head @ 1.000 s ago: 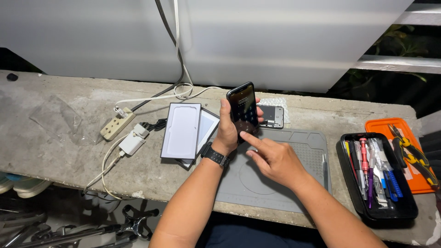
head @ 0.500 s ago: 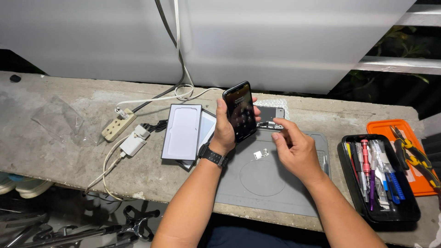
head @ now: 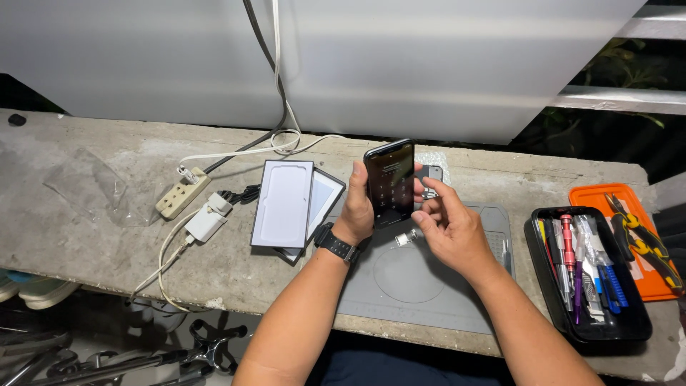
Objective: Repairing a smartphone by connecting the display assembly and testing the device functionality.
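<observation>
My left hand grips a black smartphone upright above the grey work mat, its dark screen showing a keypad. A black watch sits on that wrist. My right hand is just right of the phone, fingers curled near its lower right edge; whether the fingertips pinch something small I cannot tell. A small silvery part lies on the mat below the phone. Behind the hands a small dark component rests at the mat's far edge.
A white flat box lid and a second screen panel lie left of the mat. Further left are a power strip, white charger and clear plastic bag. A black tool tray and orange tray with pliers stand right.
My right hand has moved from tapping low at the phone's side up to its right edge, fingers curling in. The phone has tilted more upright. The small silvery part now shows on the mat.
</observation>
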